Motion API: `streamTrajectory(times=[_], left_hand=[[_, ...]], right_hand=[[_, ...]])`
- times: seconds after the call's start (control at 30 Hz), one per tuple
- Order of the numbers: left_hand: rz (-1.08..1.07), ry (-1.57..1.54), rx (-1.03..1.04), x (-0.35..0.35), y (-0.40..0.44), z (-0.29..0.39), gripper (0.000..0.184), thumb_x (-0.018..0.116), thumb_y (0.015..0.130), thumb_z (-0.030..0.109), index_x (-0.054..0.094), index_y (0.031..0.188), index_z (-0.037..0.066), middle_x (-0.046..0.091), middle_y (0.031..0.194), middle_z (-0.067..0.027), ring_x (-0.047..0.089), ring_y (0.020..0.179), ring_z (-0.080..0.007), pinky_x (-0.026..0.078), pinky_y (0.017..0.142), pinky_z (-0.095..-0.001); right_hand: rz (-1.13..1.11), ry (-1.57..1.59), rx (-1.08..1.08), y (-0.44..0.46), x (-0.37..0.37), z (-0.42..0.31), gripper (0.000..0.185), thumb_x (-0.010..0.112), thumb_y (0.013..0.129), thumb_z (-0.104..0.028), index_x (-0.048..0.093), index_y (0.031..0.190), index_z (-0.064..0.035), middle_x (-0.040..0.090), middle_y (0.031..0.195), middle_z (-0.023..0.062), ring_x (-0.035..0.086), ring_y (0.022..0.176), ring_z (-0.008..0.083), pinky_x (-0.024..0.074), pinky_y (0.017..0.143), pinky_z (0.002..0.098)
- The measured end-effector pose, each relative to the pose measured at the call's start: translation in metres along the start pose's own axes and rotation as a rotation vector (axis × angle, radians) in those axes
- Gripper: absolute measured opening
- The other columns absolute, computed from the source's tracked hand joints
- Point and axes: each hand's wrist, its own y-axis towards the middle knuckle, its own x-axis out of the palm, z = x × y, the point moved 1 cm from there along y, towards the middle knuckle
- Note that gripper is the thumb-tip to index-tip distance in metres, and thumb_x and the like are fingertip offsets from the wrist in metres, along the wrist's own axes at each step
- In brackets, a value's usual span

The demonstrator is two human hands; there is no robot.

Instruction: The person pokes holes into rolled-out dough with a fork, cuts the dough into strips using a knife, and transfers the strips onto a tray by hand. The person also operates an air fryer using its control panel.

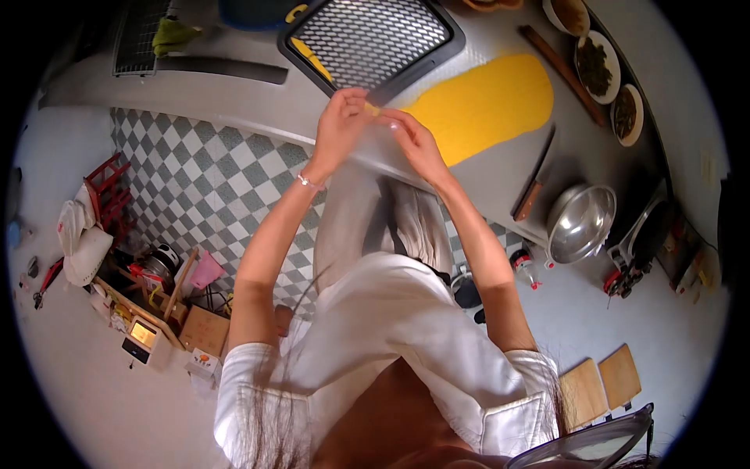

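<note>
Grey desk (500, 176), yellow sheet (488, 105) right of the tray (420, 76).
Left hand (339, 129) and right hand (416, 147) pinch a small yellow piece (372, 109).

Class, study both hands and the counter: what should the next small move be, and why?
Probably to finish pinching the small yellow piece before setting it down: the left hand and right hand both have fingertips at it, beside the near corner of the perforated tray.

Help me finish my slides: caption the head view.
Left hand and right hand meet at a yellow bit near a flat yellow sheet.
</note>
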Motion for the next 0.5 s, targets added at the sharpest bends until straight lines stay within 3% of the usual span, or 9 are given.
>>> streamTrajectory(times=[0.07,0.17,0.2,0.3,0.43,0.47,0.5], left_hand=[[-0.021,-0.033,-0.05,-0.017,0.018,0.016,0.031,0.055,0.086,-0.008,0.05,0.116,-0.003,0.053,0.1,-0.0055,0.057,0.09,-0.01,0.052,0.082,-0.025],[-0.073,-0.071,-0.083,-0.039,0.039,0.034,0.03,0.054,0.086,-0.007,0.05,0.116,-0.003,0.054,0.1,-0.0058,0.057,0.091,-0.0096,0.053,0.082,-0.0255],[-0.103,-0.059,-0.085,-0.045,0.042,0.041,0.03,0.054,0.086,-0.007,0.05,0.116,-0.003,0.054,0.099,-0.0057,0.058,0.09,-0.0094,0.053,0.082,-0.0252],[-0.137,0.008,-0.075,-0.063,0.057,0.056,0.03,0.056,0.086,-0.006,0.051,0.115,-0.003,0.055,0.098,-0.005,0.058,0.089,-0.0088,0.052,0.081,-0.024],[-0.103,0.101,-0.03,-0.093,0.094,0.046,0.031,0.058,0.085,-0.005,0.051,0.115,-0.003,0.056,0.095,-0.0041,0.059,0.084,-0.0084,0.05,0.077,-0.0209],[-0.075,0.226,0.017,-0.1,0.103,0.04,0.026,0.059,0.085,0.007,0.056,0.11,0.0,0.066,0.094,-0.0091,0.065,0.088,-0.0161,0.05,0.077,-0.0276],[-0.047,0.317,0.049,-0.106,0.112,0.035,0.025,0.059,0.085,0.008,0.057,0.109,0.0,0.066,0.093,-0.0094,0.065,0.087,-0.0169,0.051,0.076,-0.0283]], right_hand=[[-0.022,0.118,0.013,0.024,0.013,-0.002,0.032,0.054,0.091,-0.006,0.053,0.123,-0.0024,0.056,0.122,0.012,0.058,0.102,0.0165,0.0428,0.094,0.0281],[0.181,-0.08,-0.106,0.054,0.026,-0.027,0.038,0.06,0.087,-0.004,0.052,0.124,-0.0034,0.054,0.12,0.0127,0.058,0.099,0.0178,0.0443,0.09,0.0271],[0.189,-0.285,-0.22,0.064,0.028,-0.037,0.035,0.063,0.083,-0.004,0.056,0.117,-0.0036,0.052,0.115,0.0116,0.056,0.099,0.0203,0.0455,0.086,0.0273],[0.019,-0.434,-0.409,0.093,0.031,-0.032,0.029,0.065,0.08,-0.004,0.061,0.109,-0.0032,0.052,0.112,0.0129,0.054,0.104,0.0206,0.0457,0.082,0.0274],[-0.023,0.064,-0.029,0.121,0.044,-0.02,0.022,0.065,0.085,-0.009,0.062,0.104,-0.0009,0.061,0.099,0.0092,0.061,0.084,0.0161,0.0475,0.073,0.0251],[0.04,0.034,0.029,0.126,0.049,-0.02,0.021,0.064,0.087,-0.012,0.062,0.103,0.0012,0.064,0.088,0.0072,0.062,0.073,0.0148,0.0483,0.068,0.025],[0.078,-0.033,-0.005,0.133,0.053,-0.019,0.021,0.064,0.087,-0.012,0.062,0.103,0.0014,0.065,0.087,0.0081,0.062,0.073,0.0152,0.0485,0.067,0.0254]])
